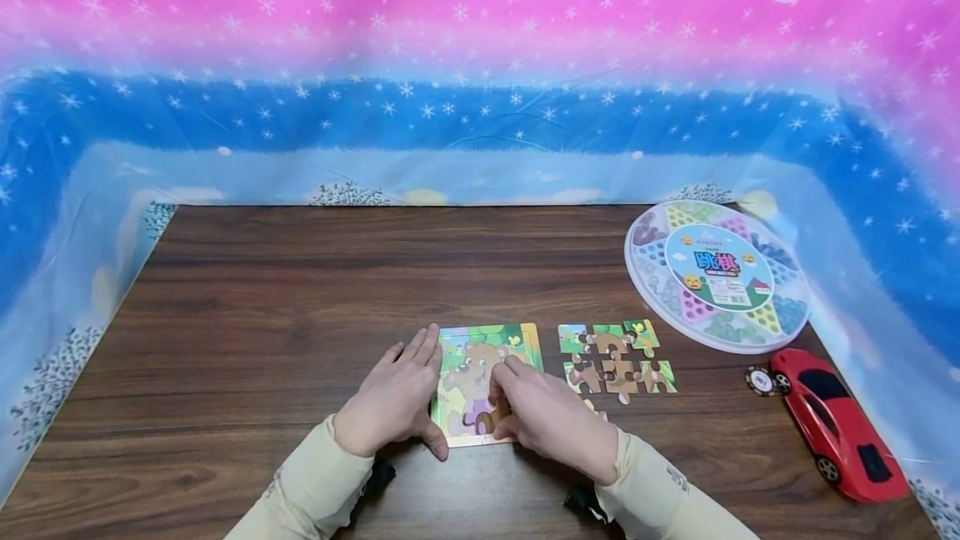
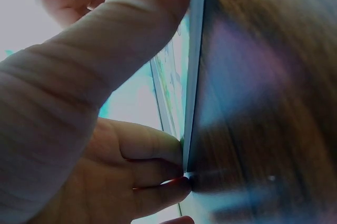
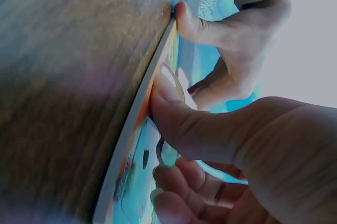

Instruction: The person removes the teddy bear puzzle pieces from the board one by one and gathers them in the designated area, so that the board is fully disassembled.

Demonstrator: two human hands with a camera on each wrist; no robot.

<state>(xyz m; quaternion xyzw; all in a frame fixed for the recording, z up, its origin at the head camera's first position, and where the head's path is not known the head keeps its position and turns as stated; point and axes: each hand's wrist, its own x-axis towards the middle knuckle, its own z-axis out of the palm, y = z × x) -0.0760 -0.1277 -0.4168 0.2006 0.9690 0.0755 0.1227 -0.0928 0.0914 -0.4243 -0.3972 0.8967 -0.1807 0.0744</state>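
A bear picture puzzle board [image 1: 534,342] lies on the dark wooden table. My left hand [image 1: 397,398] rests along its left side with fingers straight, and its thumb touches the lower left corner. Over the lower right part of the board, my right hand [image 1: 551,415] pinches a puzzle piece [image 3: 167,153] between thumb and fingers. The right wrist view shows this piece tilted against the board's surface, partly hidden by the thumb. Several loose puzzle pieces [image 1: 619,375] lie in rows to the right of the board, the lowest partly covered by my right hand.
A round, clear-lidded Chinese checkers set [image 1: 720,273] stands at the back right. In front of it lie a poker chip [image 1: 761,381] and a red toy car [image 1: 840,423] near the table's right edge. A patterned cloth [image 1: 465,123] hangs around the table [image 1: 262,298].
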